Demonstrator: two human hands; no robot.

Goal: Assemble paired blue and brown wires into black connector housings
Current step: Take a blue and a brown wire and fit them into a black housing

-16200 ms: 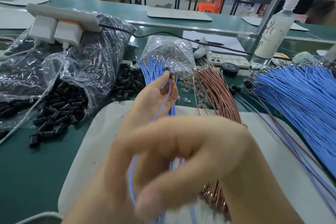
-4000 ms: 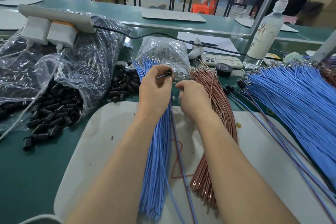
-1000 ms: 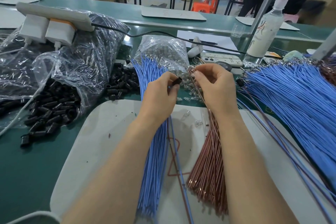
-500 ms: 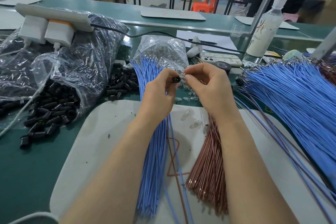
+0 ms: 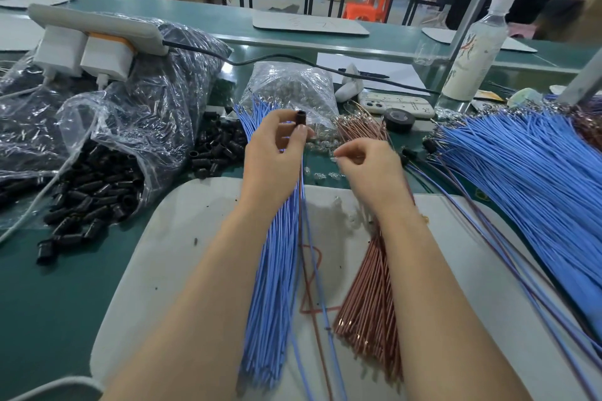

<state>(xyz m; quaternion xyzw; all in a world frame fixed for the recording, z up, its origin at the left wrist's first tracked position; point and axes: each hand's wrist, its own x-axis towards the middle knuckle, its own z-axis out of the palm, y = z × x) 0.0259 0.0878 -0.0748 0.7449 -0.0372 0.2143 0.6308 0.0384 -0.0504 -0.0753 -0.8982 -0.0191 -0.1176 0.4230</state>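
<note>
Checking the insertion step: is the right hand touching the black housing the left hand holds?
Apart. The head view shows a plain gap between the right hand and the black housing that the left hand pinches.

Two hands: left hand (image 5: 273, 153) and right hand (image 5: 371, 169). One black housing (image 5: 300, 117) held up, the loose ones beyond counting. Two heaps of blue wires, the mat bundle (image 5: 270, 286) and the right-side pile (image 5: 521, 179). One brown bundle (image 5: 374, 286). One bottle (image 5: 472, 55), one phone (image 5: 397, 106), one tape roll (image 5: 399, 119) — and one power strip (image 5: 97, 28) carrying two adapters (image 5: 60, 50)
</note>
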